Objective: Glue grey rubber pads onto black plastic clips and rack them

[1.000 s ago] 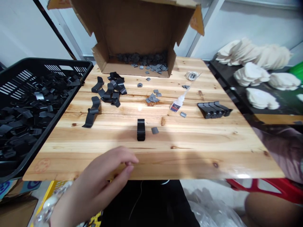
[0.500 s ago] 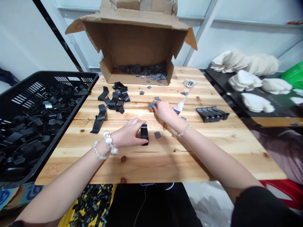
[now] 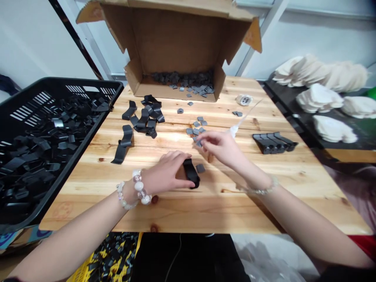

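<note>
My left hand [image 3: 167,172] grips a bent black strip [image 3: 190,173] between thumb and fingers, low over the wooden table. Beside that strip, on its right, lies a grey square pad [image 3: 200,168]. Thumb and forefinger of my right hand [image 3: 219,145] are pinched on another small grey pad [image 3: 198,143], partly hidden by the fingertips. Several loose grey pads [image 3: 196,123] are scattered just beyond these fingers. Behind my right hand, a white-tipped bottle [image 3: 234,130] is half covered.
An open cardboard box [image 3: 176,43] with grey pads stands at the back. A black crate [image 3: 38,215] full of bent strips is at the left. More black strips [image 3: 148,117] lie left of centre; a row of them [image 3: 273,143] sits right. A tape roll [image 3: 244,100] lies farther back.
My right hand has drawn back toward me and right, lifting a grey pad from the cluster. The black strip in my left hand has tilted, and the view has shifted slightly.
</note>
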Demonstrator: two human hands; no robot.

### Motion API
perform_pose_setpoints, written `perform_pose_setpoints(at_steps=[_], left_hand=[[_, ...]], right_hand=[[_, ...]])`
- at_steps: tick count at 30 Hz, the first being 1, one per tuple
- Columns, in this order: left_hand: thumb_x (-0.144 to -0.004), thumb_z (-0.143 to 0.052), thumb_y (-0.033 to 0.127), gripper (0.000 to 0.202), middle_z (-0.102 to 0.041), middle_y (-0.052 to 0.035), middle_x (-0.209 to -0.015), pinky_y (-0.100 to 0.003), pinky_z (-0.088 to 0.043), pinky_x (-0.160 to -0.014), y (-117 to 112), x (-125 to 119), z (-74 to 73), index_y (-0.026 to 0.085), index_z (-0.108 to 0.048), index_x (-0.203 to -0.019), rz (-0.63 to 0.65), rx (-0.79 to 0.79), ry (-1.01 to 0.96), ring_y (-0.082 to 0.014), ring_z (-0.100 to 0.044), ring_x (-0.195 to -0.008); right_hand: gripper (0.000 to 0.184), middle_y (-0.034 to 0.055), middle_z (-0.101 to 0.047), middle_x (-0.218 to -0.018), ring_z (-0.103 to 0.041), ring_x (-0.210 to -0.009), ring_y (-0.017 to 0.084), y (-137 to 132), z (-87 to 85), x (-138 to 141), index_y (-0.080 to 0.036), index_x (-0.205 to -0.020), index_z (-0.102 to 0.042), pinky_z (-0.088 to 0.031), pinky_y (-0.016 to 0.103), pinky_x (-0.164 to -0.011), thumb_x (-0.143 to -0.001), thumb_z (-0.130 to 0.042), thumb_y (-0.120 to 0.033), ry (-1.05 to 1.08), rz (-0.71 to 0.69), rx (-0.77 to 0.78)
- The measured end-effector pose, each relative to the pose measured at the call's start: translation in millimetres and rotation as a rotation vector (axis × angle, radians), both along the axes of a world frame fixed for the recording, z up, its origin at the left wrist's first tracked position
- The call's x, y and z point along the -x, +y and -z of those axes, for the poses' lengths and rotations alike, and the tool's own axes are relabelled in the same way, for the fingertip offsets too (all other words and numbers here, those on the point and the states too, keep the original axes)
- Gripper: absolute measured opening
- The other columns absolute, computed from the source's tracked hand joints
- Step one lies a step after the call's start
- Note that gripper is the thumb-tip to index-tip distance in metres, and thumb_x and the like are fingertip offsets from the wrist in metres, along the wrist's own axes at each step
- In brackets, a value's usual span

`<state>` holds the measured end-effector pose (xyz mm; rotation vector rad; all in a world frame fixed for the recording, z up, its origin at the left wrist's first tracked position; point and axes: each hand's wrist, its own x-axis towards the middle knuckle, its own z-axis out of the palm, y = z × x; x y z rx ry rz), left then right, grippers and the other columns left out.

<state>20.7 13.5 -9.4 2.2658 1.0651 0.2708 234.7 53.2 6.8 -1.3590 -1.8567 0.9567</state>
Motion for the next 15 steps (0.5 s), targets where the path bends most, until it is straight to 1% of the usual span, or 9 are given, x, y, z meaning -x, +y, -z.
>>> perform_pose_setpoints(at_steps=[1,2,4,6,9,11,12,14,15], left_hand=[[-0.076,-0.064,0.061,0.075,-0.048,-0.0117,-0.134,-0.048,-0.035,-0.105,-2,-2,0.8,0.02,-0.041,-0.135,0.0,0.007,-0.003,-0.0312,-0.043,-0.124],[-0.076,-0.064,0.06,0.076,-0.047,-0.0123,-0.135,-0.049,-0.034,-0.106,-5,-5,0.8,0.019,-0.04,-0.135,-0.001,0.014,-0.004,-0.0314,-0.042,-0.125],[-0.076,-0.065,0.06,0.075,-0.046,-0.0135,-0.136,-0.05,-0.032,-0.107,-9,-9,-0.9,0.018,-0.042,-0.133,-0.02,0.016,-0.029,-0.0319,-0.04,-0.126],[-0.078,-0.064,0.057,0.065,-0.049,-0.0118,-0.133,-0.048,-0.033,-0.106,-11,-12,-3.7,0.019,-0.047,-0.128,-0.066,0.012,-0.124,-0.0297,-0.041,-0.125],[-0.088,-0.057,0.046,0.031,-0.061,-0.0048,-0.111,-0.04,-0.038,-0.099,-12,-16,-7.2,0.022,-0.058,-0.108,-0.174,0.041,-0.312,-0.022,-0.053,-0.109],[-0.09,-0.054,0.039,0.019,-0.063,-0.0015,-0.095,-0.036,-0.041,-0.092,-11,-17,-8.8,0.021,-0.06,-0.093,-0.255,0.083,-0.382,-0.0185,-0.057,-0.096],[-0.09,-0.055,0.037,0.017,-0.063,-0.0006,-0.09,-0.034,-0.042,-0.089,-10,-16,-9.6,0.02,-0.059,-0.088,-0.288,0.111,-0.401,-0.0174,-0.057,-0.091],[-0.089,-0.056,0.036,0.017,-0.062,0.0005,-0.087,-0.03,-0.043,-0.083,-9,-14,-11.4,0.02,-0.059,-0.086,-0.336,0.173,-0.439,-0.0155,-0.057,-0.087],[-0.089,-0.056,0.036,0.017,-0.061,0.0011,-0.086,-0.028,-0.043,-0.081,-8,-12,-12.4,0.02,-0.058,-0.086,-0.359,0.196,-0.46,-0.0144,-0.056,-0.085]], right_hand=[[0.017,0.0042,-0.068,-0.075,-0.062,-0.063,0.014,-10,-0.2,-3,-0.016,-0.092,-0.066,-0.044,0.024,-0.055,-0.08,-0.059,-0.026,0.12,-0.019,0.122],[0.019,0.0029,-0.066,-0.068,-0.06,-0.058,0.013,-18,0.3,-6,-0.016,-0.09,-0.065,-0.04,0.023,-0.05,-0.078,-0.064,-0.031,0.208,-0.027,0.235],[0.024,0.0008,-0.062,-0.06,-0.055,-0.052,0.011,-30,3.6,-9,-0.017,-0.086,-0.064,-0.034,0.02,-0.044,-0.074,-0.07,-0.037,0.337,-0.019,0.401],[0.026,-0.0007,-0.061,-0.058,-0.051,-0.049,0.008,-38,8.1,-6,-0.016,-0.081,-0.065,-0.032,0.019,-0.043,-0.07,-0.075,-0.037,0.44,0.006,0.466],[0.027,0.0008,-0.065,-0.068,-0.053,-0.053,0.007,-46,10.1,4,-0.016,-0.077,-0.066,-0.038,0.02,-0.047,-0.065,-0.079,-0.037,0.518,-0.006,0.481],[0.029,0.0028,-0.068,-0.076,-0.058,-0.059,0.01,-47,4.0,4,-0.018,-0.083,-0.067,-0.042,0.022,-0.05,-0.067,-0.077,-0.04,0.474,-0.026,0.426],[0.03,0.0036,-0.069,-0.079,-0.06,-0.061,0.012,-46,-1.4,-2,-0.018,-0.087,-0.067,-0.044,0.024,-0.052,-0.069,-0.076,-0.041,0.405,-0.003,0.347],[0.027,0.0041,-0.069,-0.077,-0.06,-0.063,0.014,-40,-14.6,-25,-0.019,-0.084,-0.068,-0.045,0.028,-0.056,-0.073,-0.073,-0.043,0.152,0.126,0.1],[0.025,0.0049,-0.069,-0.075,-0.06,-0.065,0.016,-36,-20.8,-41,-0.019,-0.077,-0.068,-0.045,0.03,-0.059,-0.075,-0.071,-0.044,-0.036,0.23,-0.033]])
